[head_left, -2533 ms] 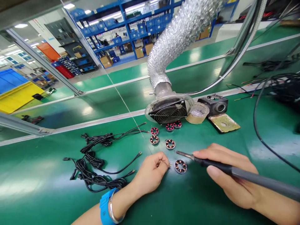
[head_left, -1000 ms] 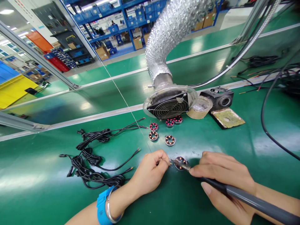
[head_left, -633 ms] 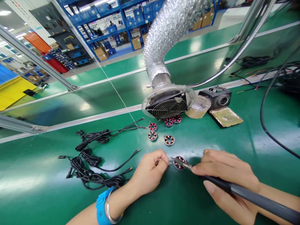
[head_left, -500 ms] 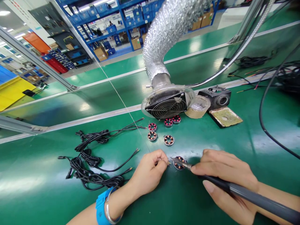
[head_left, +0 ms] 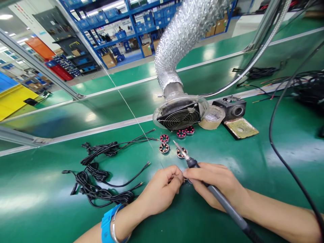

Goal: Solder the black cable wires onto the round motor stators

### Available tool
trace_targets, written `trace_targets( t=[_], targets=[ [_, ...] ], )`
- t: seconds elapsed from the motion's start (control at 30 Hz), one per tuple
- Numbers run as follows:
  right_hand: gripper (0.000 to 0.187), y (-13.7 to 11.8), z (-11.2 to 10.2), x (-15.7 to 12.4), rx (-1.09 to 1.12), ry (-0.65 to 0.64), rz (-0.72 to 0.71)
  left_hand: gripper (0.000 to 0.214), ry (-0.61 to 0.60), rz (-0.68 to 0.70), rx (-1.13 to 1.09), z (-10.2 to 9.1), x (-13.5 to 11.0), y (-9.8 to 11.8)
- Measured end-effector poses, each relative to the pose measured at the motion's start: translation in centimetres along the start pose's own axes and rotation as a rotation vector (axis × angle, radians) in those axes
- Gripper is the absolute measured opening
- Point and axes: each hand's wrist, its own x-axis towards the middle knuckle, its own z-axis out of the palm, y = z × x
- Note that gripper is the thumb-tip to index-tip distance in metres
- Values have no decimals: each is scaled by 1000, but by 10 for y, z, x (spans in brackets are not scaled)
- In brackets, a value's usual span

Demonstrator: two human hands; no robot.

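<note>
My left hand (head_left: pixel 162 189) is closed in a pinch, with a thin wire (head_left: pixel 162 164) running down to its fingers; the very tip of what it pinches is hidden. A soldering iron (head_left: pixel 192 163) rests in my right hand (head_left: pixel 220 185), its metal tip raised and pointing up-left over a motor stator (head_left: pixel 181 153). The right fingertips meet the left ones above another stator (head_left: pixel 188 181), mostly covered by the fingers. Beyond lie a stator with copper coils (head_left: pixel 164 148) and several with red coils (head_left: pixel 164 138).
Black cables (head_left: pixel 101 185) lie coiled at left. Behind the stators stands a fume extractor (head_left: pixel 181 116) on a silver duct (head_left: pixel 174 50). To its right are a round tub (head_left: pixel 212 118), a black iron stand (head_left: pixel 231 108) and a sponge tray (head_left: pixel 241 128). A cord (head_left: pixel 275 148) hangs at right.
The soldering iron's tip has lifted off the near stator and swung up-left. My right hand has moved left, bringing its fingertips to the left hand, which stays nearly in place.
</note>
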Motion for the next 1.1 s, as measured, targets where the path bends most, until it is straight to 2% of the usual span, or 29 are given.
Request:
trace_targets(
  t=[0.13,0.27,0.33,0.43,0.53,0.63,0.73,0.93,1.1],
  targets=[
    [28,2,7,1,-61,-23,-61,25,-21,36,93,-1,-4,6],
    [26,0,5,2,-47,-23,-21,25,0,95,205,-3,-7,12],
    [27,-1,4,2,4,-37,12,26,6,83,160,-2,-6,10],
    [30,-3,6,2,44,-59,45,28,-20,33,-22,1,-3,3],
    [28,-3,9,3,20,-47,48,29,-49,-31,-234,6,1,-2],
    [28,-3,10,3,2,-23,25,28,-20,-111,-371,11,2,-3],
    [30,-1,8,2,31,-29,36,25,45,-133,-377,14,1,-3],
    [36,1,5,1,61,-131,232,18,117,-112,-323,16,0,-8],
    [35,2,12,-1,27,-112,153,20,157,-99,-313,19,1,-8]
  ],
)
